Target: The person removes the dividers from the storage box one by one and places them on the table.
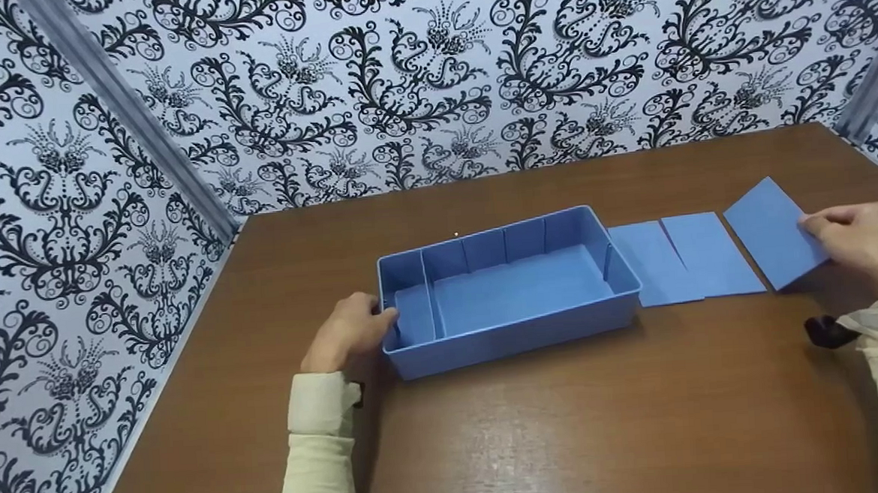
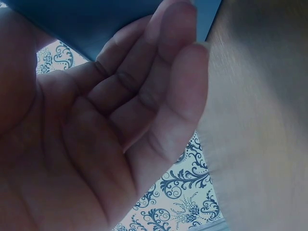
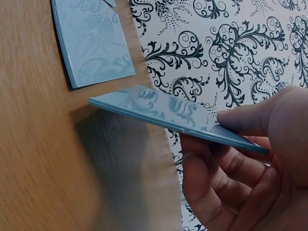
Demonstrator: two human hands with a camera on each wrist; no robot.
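Head view: shallow open-topped rectangular blue plastic-looking box (image 1: 519, 338) on brown wood-look table (image 1: 569, 427); thin upright blue divider (image 1: 432, 296) near its left end. Left hand (image 1: 348, 326) grips the box's left end wall, thumb over the rim. Two flat rectangular blue panels (image 1: 718, 262) lie just right of the box, edges touching or overlapping, can't tell which. Farther right of the box, right hand (image 1: 871, 243) pinches a thin rectangular tilted blue panel (image 1: 773, 236) by its right side. Left wrist view: fingers bent up at the box's dark outer side; thumb tip not visible. Right wrist view: thumb on the held panel's upper face, fingers beneath; edge looks layered, maybe two stacked, can't tell. Glossy face reflects black-and-white scroll-patterned wallpaper (image 3: 231, 43). Handling, my guess: panel light, stiff, slightly slippery, could crack if bent hard; best pinched mid-edge across both faces. Box probably light and rigid, may slide when pushed; steady it by an end wall.
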